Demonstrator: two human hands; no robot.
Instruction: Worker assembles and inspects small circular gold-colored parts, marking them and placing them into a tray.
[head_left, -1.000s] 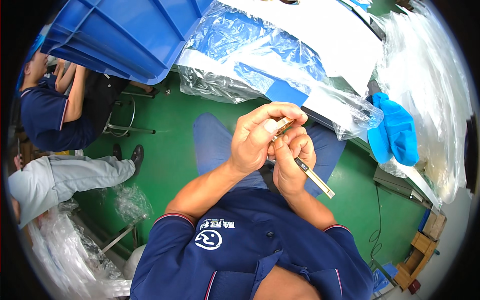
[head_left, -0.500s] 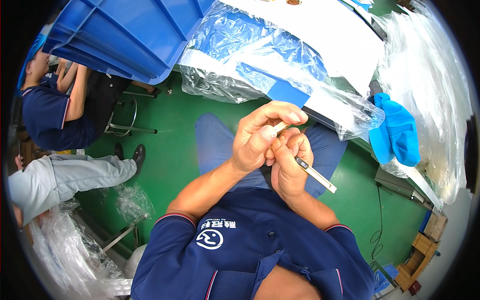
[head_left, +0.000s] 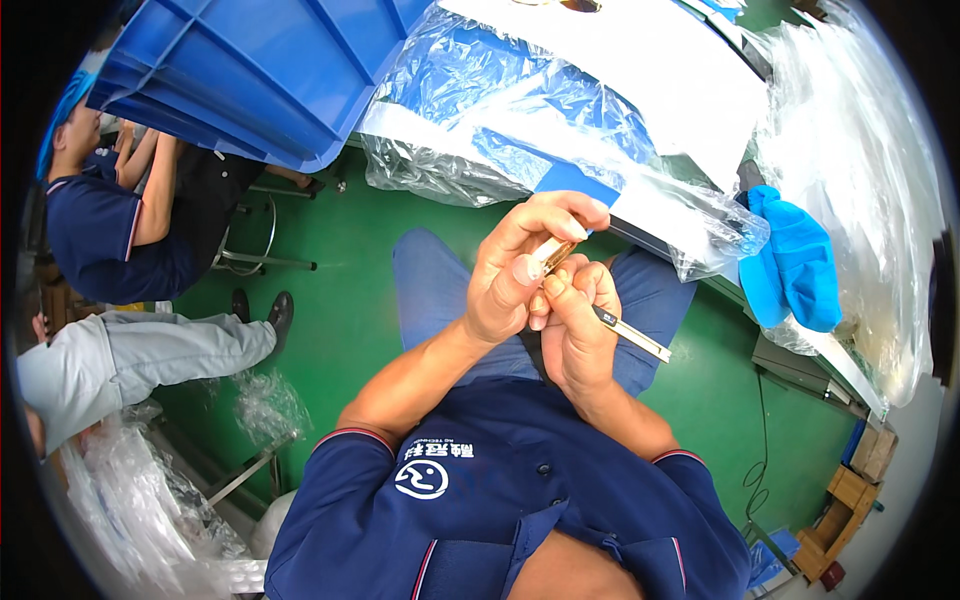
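Note:
Between the thumb and fingers of my left hand [head_left: 503, 268] is a small, shiny gold-brown piece [head_left: 551, 254], its exact kind too small to tell. My right hand [head_left: 580, 330] is closed around a slim cutter knife [head_left: 637, 338], whose pale metal body with a dark section sticks out toward the lower right. The right fingertips meet the lower end of the gold-brown piece. Those fingers hide the knife's front end. Both hands are held close together above my lap.
A blue plastic crate [head_left: 250, 70] stands at the upper left. Clear plastic film [head_left: 440, 165] drapes over the white table's [head_left: 660, 60] near edge. Blue cloth [head_left: 795, 260] hangs at its right. Another person [head_left: 110, 220] sits at left; grey-trousered legs [head_left: 170, 348] extend below.
My left hand has tilted slightly, with its fingers lifted a little, so more of the gold-brown piece shows. The right hand and the cutter knife have shifted only slightly.

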